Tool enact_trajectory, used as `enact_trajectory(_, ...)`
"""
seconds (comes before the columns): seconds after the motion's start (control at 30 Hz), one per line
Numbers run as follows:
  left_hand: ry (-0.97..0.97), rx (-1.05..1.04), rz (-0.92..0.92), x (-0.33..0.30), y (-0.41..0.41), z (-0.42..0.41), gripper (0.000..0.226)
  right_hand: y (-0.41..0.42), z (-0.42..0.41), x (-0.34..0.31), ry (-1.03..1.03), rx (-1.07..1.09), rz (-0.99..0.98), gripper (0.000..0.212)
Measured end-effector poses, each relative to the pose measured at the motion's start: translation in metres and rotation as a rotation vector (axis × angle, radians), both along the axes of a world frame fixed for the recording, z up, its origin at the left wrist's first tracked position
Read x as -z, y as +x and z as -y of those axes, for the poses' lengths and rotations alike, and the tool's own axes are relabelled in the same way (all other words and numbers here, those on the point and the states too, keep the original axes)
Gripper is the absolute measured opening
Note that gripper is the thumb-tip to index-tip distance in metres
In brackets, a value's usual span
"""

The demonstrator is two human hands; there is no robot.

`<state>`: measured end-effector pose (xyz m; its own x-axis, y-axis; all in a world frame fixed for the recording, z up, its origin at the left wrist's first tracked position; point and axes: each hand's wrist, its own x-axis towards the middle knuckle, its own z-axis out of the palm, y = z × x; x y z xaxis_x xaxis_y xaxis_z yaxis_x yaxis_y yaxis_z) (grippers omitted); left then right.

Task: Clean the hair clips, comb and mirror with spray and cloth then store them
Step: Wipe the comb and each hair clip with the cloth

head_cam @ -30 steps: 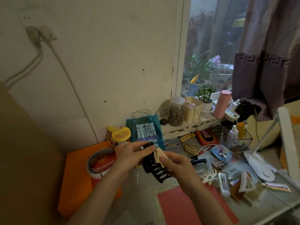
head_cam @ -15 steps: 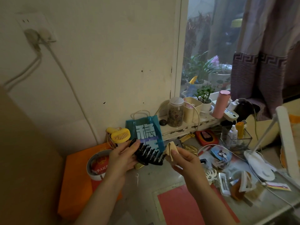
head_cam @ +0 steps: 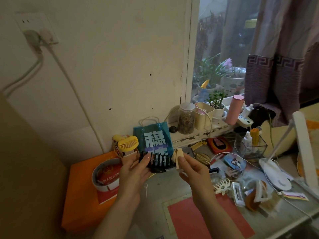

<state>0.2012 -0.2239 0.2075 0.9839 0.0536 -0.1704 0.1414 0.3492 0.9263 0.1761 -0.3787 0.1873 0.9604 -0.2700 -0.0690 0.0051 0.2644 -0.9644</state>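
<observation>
My left hand (head_cam: 133,168) grips a large black claw hair clip (head_cam: 158,163) above the table, its teeth pointing up. My right hand (head_cam: 191,169) pinches a small folded beige cloth (head_cam: 178,156) and holds it against the clip's right end. More hair clips lie on the table to the right: a cream claw clip (head_cam: 222,186), a clear rectangular clip (head_cam: 237,194) and a white and amber clip (head_cam: 259,192). A small white spray bottle (head_cam: 247,139) stands in a clear box (head_cam: 259,150). I cannot pick out the comb or the mirror.
An orange box (head_cam: 81,200) with a round tin (head_cam: 105,176) sits at left. A yellow fan (head_cam: 127,144) and a teal bag (head_cam: 153,137) stand by the wall. A white desk lamp (head_cam: 276,175) and cables lie at right. A red mat (head_cam: 198,219) lies in front.
My left hand has turned the black clip so its teeth point up. My right hand with the cloth came off the clip, then returned to its right end.
</observation>
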Motion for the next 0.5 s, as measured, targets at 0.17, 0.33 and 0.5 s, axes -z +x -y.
enact_trajectory(0.17,0.06,0.059,0.0,0.0043,-0.0044,0.0001,0.039,0.0007,0.0001,0.0022,-0.004,0.042,0.033,0.027)
enact_trajectory(0.33,0.199,0.12,0.014,0.0057,-0.0061,-0.0041,0.036,-0.0005,0.0031,0.0039,-0.025,0.071,0.046,0.02)
enact_trajectory(0.5,0.284,0.147,0.07,0.0049,-0.0078,-0.0063,0.019,-0.0016,0.004,0.0053,-0.02,0.063,0.051,0.018)
